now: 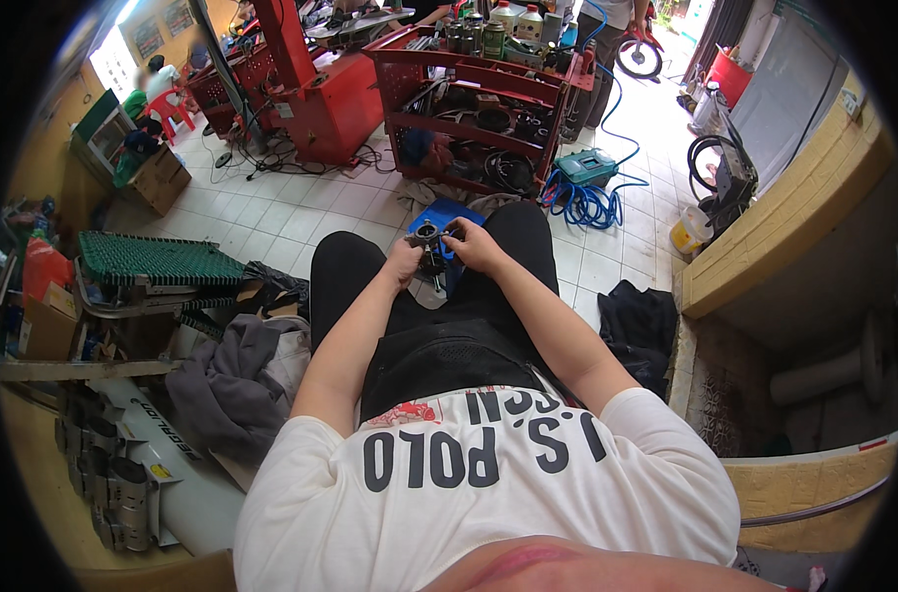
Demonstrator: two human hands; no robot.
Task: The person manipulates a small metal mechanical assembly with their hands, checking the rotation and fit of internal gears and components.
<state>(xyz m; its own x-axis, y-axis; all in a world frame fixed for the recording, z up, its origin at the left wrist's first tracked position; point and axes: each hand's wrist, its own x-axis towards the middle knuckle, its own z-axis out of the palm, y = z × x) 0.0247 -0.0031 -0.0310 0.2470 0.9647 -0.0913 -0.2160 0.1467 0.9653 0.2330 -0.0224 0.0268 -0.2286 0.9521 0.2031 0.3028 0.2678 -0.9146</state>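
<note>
Between my knees I hold a dark metal part with a round opening on top, which looks like a carburetor. My left hand is closed round its left side. My right hand is at its right side, fingers curled against it; any small piece in the fingertips is too small to make out. A blue plastic tray lies on the floor beyond the part, partly hidden by it and my hands.
A red tool cart stands ahead, beside a teal case and coiled blue hose. Folding chairs and grey cloth are at my left, dark cloth at my right. Other people are farther back.
</note>
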